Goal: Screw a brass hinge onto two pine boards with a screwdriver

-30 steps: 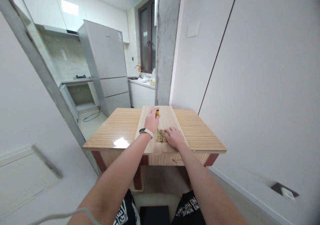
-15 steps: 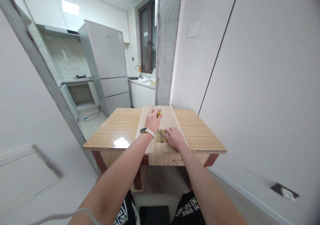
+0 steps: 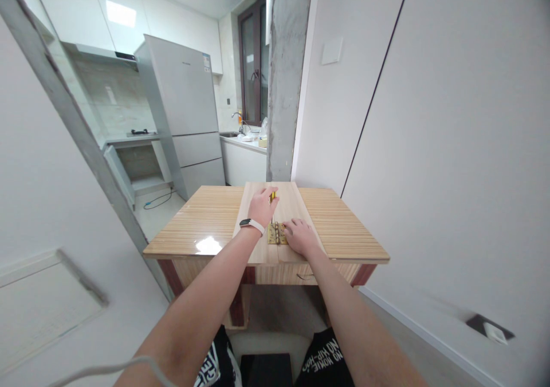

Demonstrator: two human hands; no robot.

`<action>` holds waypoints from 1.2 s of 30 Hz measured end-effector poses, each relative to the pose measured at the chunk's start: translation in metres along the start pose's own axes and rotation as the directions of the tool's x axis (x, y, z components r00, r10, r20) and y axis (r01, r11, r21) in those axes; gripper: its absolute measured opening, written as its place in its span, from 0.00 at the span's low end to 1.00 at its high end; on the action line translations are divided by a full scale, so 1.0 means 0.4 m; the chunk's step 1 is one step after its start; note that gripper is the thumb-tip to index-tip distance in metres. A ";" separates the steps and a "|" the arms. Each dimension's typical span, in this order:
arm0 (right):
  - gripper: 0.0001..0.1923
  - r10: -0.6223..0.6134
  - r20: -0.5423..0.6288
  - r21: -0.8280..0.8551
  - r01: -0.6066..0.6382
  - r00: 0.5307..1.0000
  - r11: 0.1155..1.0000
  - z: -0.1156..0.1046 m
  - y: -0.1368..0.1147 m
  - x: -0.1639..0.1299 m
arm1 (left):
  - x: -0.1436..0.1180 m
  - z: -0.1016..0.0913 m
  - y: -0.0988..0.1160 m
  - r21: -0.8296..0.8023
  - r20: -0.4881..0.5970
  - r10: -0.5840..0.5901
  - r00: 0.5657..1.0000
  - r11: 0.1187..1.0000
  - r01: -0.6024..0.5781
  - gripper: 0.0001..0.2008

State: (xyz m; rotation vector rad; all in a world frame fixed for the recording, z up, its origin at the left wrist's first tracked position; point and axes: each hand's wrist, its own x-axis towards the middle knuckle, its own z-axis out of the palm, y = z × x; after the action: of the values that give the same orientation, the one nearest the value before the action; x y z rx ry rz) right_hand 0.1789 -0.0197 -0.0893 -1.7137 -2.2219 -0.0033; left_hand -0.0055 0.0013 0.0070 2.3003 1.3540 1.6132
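Observation:
A brass hinge [image 3: 277, 235] lies opened flat across the seam between two pale wooden boards [image 3: 253, 254]. My left hand [image 3: 261, 205], with a band on its wrist, is closed around a yellow-and-dark handle [image 3: 273, 196], which looks like a screwdriver's. It is held above the hinge's left leaf; a thin dark shaft seems to run down toward that leaf, and its tip is too small to make out. My right hand [image 3: 301, 237] lies flat on the right board, fingers stretched out, fingertips touching the hinge's right leaf.
The boards rest on a striped wooden table [image 3: 344, 226] with a drawer [image 3: 292, 275] at its front. Behind stand a grey column [image 3: 287, 89] and a fridge [image 3: 184, 89]. A white wall [image 3: 429, 146] is on the right. A pale cable [image 3: 112, 368] crosses the lower left.
My left hand has turned slightly at the wrist, and the yellow handle shows a different side. My right hand and the boards stay in place.

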 end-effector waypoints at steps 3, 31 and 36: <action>0.22 0.003 0.002 -0.001 -0.003 1.000 1.000 -0.001 0.000 -0.001 | 0.006 0.000 0.004 -0.010 -0.008 -0.008 1.000 1.000 0.008 0.13; 0.22 0.009 0.014 0.003 -0.009 1.000 1.000 -0.003 -0.003 -0.003 | 0.008 0.005 0.004 0.000 -0.046 -0.040 0.998 0.999 0.040 0.11; 0.21 0.005 -0.012 0.003 -0.005 1.000 1.000 -0.002 -0.003 -0.004 | 0.006 0.004 0.010 0.014 -0.032 -0.037 0.999 0.999 0.038 0.13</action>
State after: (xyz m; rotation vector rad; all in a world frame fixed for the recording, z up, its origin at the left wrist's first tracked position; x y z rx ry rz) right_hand 0.1782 -0.0215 -0.0885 -1.7138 -2.2080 -0.0088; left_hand -0.0015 0.0009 0.0098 2.2523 1.4112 1.6414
